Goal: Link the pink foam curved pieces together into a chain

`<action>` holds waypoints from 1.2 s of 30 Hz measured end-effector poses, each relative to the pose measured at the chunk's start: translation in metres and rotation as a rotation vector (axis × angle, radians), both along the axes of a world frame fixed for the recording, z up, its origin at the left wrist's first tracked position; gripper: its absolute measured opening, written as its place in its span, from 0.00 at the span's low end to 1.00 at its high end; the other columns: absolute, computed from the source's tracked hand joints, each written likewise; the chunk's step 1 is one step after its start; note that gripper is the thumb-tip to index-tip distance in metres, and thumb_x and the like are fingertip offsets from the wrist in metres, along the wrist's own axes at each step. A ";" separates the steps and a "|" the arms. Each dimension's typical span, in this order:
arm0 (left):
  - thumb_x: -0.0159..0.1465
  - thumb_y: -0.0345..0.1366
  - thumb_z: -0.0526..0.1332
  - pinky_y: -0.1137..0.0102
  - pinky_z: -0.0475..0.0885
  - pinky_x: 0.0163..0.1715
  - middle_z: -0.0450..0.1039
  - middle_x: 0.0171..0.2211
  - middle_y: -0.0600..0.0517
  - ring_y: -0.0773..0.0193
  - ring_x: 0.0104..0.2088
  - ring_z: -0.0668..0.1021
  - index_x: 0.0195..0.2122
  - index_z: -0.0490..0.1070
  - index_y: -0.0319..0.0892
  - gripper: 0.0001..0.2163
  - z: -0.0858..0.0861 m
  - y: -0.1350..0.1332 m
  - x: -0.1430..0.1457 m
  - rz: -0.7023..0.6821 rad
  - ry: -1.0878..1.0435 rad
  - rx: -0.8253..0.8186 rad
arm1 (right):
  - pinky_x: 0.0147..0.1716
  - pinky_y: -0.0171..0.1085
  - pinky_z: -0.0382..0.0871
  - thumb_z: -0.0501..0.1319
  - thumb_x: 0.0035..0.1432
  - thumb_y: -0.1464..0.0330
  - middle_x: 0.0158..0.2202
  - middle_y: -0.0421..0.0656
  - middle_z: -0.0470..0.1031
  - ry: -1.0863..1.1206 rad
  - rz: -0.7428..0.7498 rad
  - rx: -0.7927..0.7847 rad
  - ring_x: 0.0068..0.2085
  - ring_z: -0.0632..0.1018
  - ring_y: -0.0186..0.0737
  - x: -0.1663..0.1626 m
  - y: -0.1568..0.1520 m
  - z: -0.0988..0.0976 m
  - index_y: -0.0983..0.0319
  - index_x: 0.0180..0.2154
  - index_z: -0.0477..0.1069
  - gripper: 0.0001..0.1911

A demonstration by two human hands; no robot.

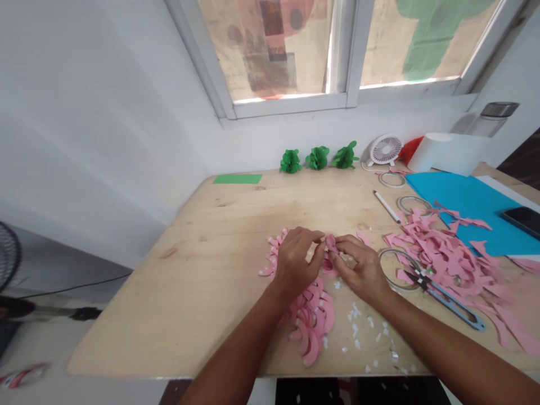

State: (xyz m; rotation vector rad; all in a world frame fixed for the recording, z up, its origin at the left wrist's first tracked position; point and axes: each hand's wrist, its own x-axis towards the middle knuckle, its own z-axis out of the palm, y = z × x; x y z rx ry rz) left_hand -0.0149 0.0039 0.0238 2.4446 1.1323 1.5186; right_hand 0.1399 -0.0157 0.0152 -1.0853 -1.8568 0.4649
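Between the fingertips of both hands is a small curled pink paper piece (331, 243). My left hand (297, 256) pinches it from the left, above a pile of pink paper petals (312, 315) that lies partly under the wrist. From the right, my right hand (361, 265) grips the same piece with thumb and fingers. Another pink curl (328, 264) sits just below the fingertips. Small white paper scraps (355, 326) are scattered on the wooden table (189, 292) below my right hand.
Right of my hands lie pink offcuts (451, 253), scissors (447, 298), tape rolls (390, 261) and a white pen (387, 206). Blue paper (472, 202) bears a phone (523, 219). Green paper shapes (317, 158), a green strip (237, 179) and a small fan (385, 149) are along the wall.
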 end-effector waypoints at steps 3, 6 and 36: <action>0.58 0.29 0.56 0.67 0.69 0.34 0.73 0.29 0.49 0.64 0.32 0.73 0.35 0.68 0.40 0.05 0.000 -0.001 0.001 -0.013 -0.017 0.002 | 0.35 0.37 0.69 0.55 0.55 0.70 0.34 0.47 0.73 0.020 0.000 -0.010 0.36 0.74 0.41 0.000 0.000 -0.001 0.61 0.28 0.71 0.07; 0.58 0.28 0.56 0.67 0.69 0.34 0.74 0.29 0.49 0.64 0.32 0.74 0.35 0.68 0.41 0.05 0.000 0.000 0.002 -0.005 -0.016 0.028 | 0.35 0.37 0.68 0.56 0.55 0.70 0.34 0.47 0.73 0.036 0.000 -0.018 0.36 0.74 0.41 0.000 0.001 -0.002 0.61 0.28 0.71 0.07; 0.55 0.25 0.59 0.68 0.69 0.33 0.73 0.26 0.51 0.65 0.30 0.73 0.32 0.68 0.41 0.06 0.002 0.000 0.003 0.011 -0.028 0.119 | 0.30 0.34 0.67 0.56 0.55 0.68 0.30 0.45 0.73 0.091 -0.008 -0.083 0.31 0.73 0.37 0.000 0.002 0.000 0.62 0.26 0.70 0.08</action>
